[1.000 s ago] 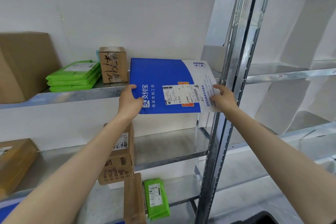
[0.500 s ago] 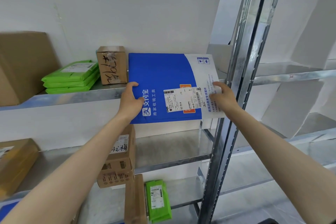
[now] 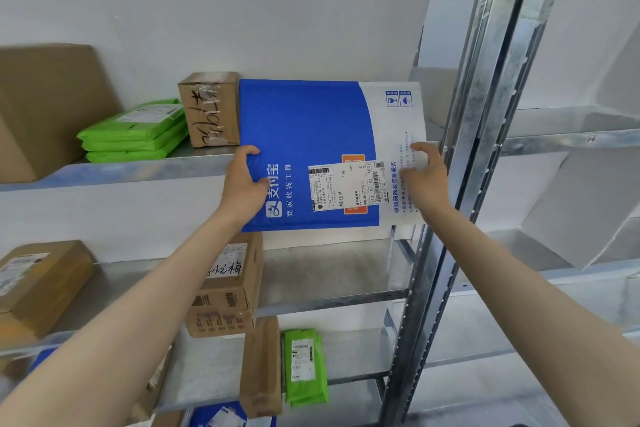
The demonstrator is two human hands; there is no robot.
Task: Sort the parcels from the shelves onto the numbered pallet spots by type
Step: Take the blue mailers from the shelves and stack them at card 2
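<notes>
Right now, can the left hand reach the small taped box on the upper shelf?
Probably yes: the small taped box stands just above the left hand with nothing between. But that hand grips the blue mailer, so it must release first.

Blue-and-white mailer — green bags — brown boxes.

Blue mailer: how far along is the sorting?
Done: cannot tell, the pallet spots are out of view. In hand: left hand and right hand grip the blue mailer. Left: green packets and cardboard boxes lie on the shelves.
</notes>
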